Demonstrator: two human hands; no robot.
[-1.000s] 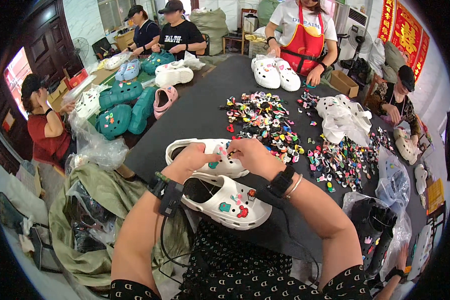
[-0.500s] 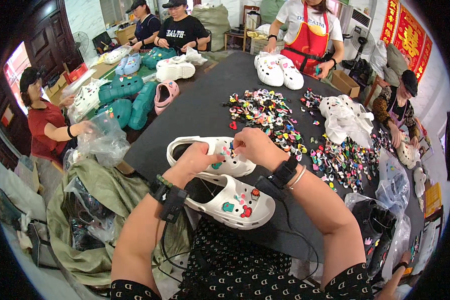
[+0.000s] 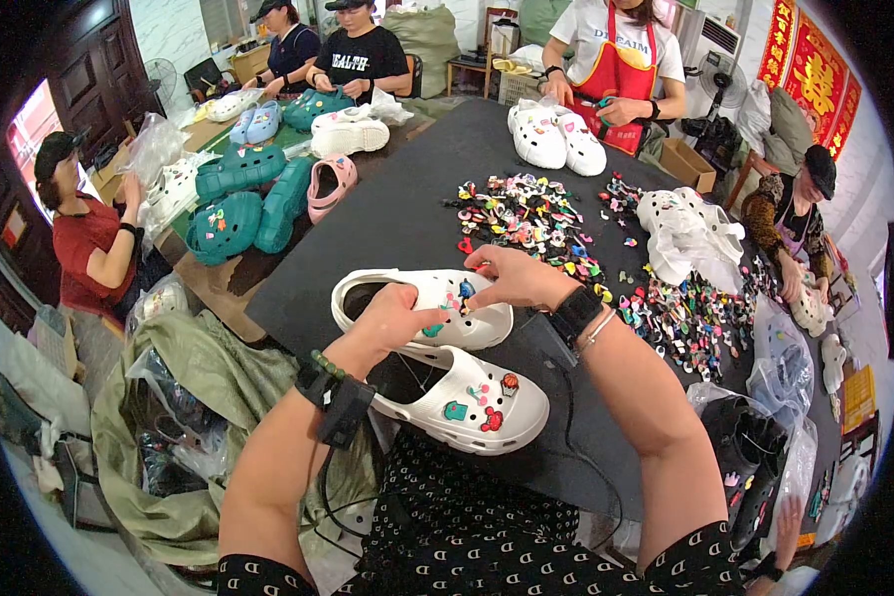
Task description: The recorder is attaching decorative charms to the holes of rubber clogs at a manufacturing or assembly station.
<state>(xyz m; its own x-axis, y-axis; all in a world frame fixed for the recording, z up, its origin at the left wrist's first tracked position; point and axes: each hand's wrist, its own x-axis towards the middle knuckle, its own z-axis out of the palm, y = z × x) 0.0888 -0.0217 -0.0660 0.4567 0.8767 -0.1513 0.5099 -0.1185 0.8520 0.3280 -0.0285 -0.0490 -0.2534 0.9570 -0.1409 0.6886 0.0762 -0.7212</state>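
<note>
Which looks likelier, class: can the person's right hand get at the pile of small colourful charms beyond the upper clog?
Probably yes: the right hand rests on the upper white clog, and the charm pile lies just beyond on the black table, nothing between.

We see a heap of small multicoloured plastic charms (image 3: 526, 214) spread over the black tabletop (image 3: 407, 209), with a second scatter (image 3: 680, 318) toward the right edge. A crumpled white plastic bag (image 3: 690, 233) lies between them. Teal foam clogs (image 3: 238, 204) sit at the far left beside one pink clog (image 3: 330, 184), and an olive-green cloth sack (image 3: 194, 397) slumps below the table.
</note>
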